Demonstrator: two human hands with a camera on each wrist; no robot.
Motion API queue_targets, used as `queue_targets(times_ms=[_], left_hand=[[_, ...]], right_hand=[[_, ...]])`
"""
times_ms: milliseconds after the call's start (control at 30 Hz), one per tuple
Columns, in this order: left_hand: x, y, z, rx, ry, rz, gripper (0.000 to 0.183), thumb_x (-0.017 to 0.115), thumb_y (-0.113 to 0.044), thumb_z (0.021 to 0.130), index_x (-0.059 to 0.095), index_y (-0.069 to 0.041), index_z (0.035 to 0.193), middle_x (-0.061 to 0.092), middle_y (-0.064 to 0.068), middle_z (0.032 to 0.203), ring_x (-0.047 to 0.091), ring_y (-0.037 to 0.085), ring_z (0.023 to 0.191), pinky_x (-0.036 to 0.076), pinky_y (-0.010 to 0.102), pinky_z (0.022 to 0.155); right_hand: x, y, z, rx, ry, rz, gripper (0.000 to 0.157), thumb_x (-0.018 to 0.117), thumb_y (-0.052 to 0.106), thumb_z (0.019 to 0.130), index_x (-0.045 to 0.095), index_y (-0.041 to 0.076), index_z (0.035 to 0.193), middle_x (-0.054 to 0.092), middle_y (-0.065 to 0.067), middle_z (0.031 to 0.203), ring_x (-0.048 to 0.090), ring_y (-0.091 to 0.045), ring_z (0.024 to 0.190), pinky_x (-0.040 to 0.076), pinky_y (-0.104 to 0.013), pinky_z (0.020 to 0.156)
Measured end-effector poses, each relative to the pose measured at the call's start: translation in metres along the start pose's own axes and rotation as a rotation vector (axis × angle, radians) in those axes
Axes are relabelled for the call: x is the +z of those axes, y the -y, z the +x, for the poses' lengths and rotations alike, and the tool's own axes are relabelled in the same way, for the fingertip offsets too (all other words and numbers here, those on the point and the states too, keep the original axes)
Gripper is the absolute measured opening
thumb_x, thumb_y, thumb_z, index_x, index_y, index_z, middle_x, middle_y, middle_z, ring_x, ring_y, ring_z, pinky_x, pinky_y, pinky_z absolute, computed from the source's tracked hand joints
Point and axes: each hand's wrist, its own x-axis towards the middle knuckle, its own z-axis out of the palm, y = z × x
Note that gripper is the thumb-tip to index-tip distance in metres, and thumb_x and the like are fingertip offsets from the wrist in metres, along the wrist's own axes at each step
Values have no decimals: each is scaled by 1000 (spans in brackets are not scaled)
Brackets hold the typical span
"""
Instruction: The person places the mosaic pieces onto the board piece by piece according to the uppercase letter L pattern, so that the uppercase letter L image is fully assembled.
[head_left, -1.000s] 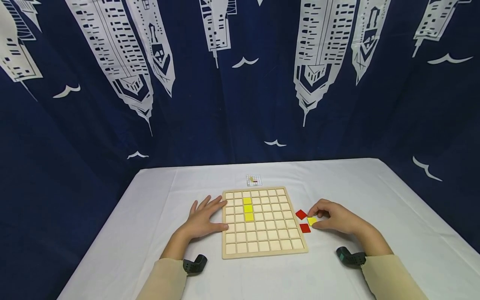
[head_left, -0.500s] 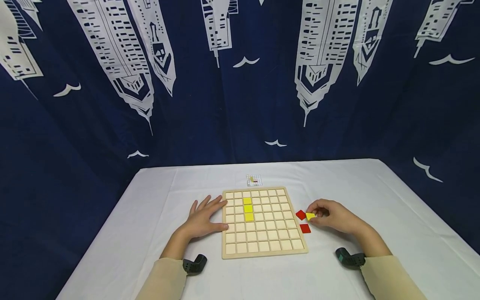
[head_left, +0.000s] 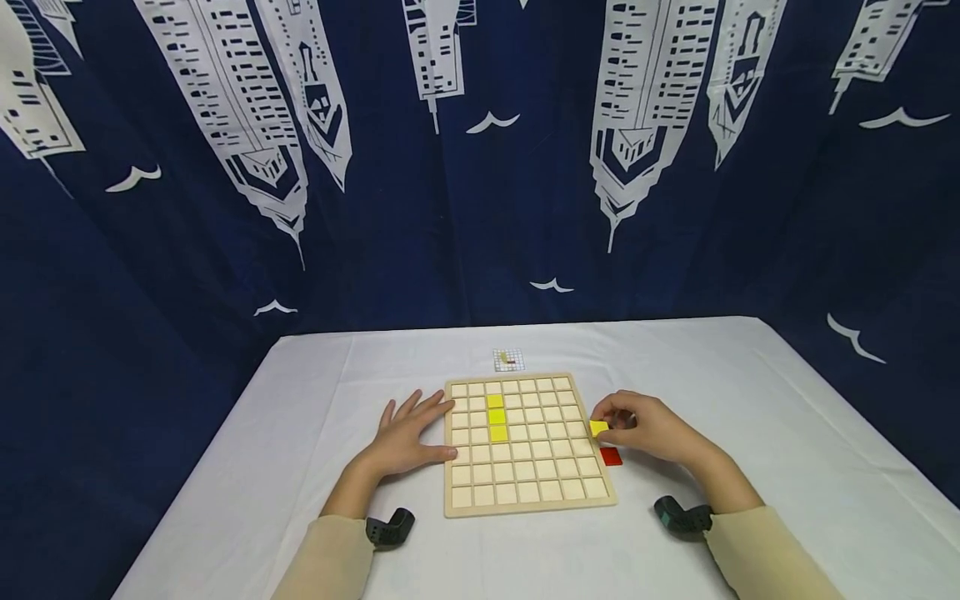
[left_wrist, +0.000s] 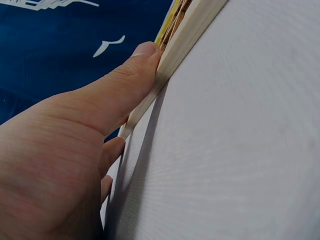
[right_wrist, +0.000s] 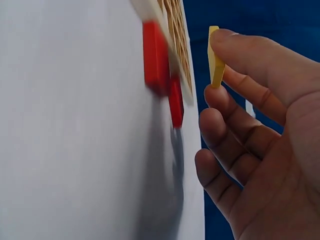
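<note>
A wooden grid board [head_left: 530,502] lies on the white table, with three yellow tiles [head_left: 497,416] stacked in one column of its cells. My left hand [head_left: 405,437] rests spread along the board's left edge, thumb and fingertips on the frame; the left wrist view shows the thumb [left_wrist: 125,82] against the wooden rim. Off the board's right edge, my right hand [head_left: 645,425] pinches a yellow square tile [right_wrist: 215,57] between thumb and fingers, raised above the table. Two red tiles lie beneath it; the nearer red tile [head_left: 611,457] shows in the head view, while the other is hidden there.
A small printed grid card [head_left: 508,360] lies beyond the board's far edge. Behind the white-clothed table [head_left: 360,367] hangs a dark blue curtain [head_left: 375,250] with white building prints. Both wrists wear black devices [head_left: 390,529].
My right hand has picked the yellow tile up from the table and carried it left to the board's right edge, over the farther red tile. My left hand has stayed put.
</note>
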Motion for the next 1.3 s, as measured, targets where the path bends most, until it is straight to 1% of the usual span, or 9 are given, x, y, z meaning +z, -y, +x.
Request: queue_targets(times_ms=[267,500,667,833,967,1100,1300], left_hand=[[0,0,1,8,-11,4,84,77,-56,79,46,-27,151,31,0,165,12,33,157,-7,63,123],[3,2,-1,-1,-13,0,84,78,-55,78,46,-28,151,31,0,165,11,32,157,-7,63,124],[3,2,-1,12,-8,6,84,77,-55,79,45,-27,151,31,0,165,12,34,157,-6,64,123],[1,1,0,20,-8,4,84,77,-56,80,45,-26,151,30,0,165,11,34,157,-6,64,123],[-1,1,1,21,-4,1,83,77,-55,80,45,-26,151,30,0,165,11,33,157,-6,64,123],[0,1,1,18,-7,9,83,77,-55,80,45,-26,151,30,0,165,12,33,157,-5,63,123],[0,1,1,4,-1,8,84,76,-57,79,45,-27,151,30,0,165,11,33,157,-6,63,123]], right_hand=[[13,20,14,-51,7,-10,22,81,16,83,69,15,101,62,1,91,54,-7,77,49,-20,65],[31,40,25,-93,21,26,23,80,14,84,69,12,103,63,-1,93,55,-8,78,50,-18,67],[44,52,33,-135,38,20,21,80,15,85,69,12,103,62,-3,91,53,-9,78,49,-19,67],[57,64,42,-161,54,28,20,79,14,86,70,12,104,62,-4,92,52,-10,77,47,-19,67],[67,72,46,-144,69,26,20,80,14,85,71,13,103,62,-3,93,52,-11,76,46,-18,67],[77,77,49,-119,64,-14,21,81,16,83,71,16,101,62,0,92,54,-12,77,46,-18,69],[88,81,49,-136,50,-88,20,83,19,82,72,16,99,64,3,92,56,-10,81,49,-19,72]])
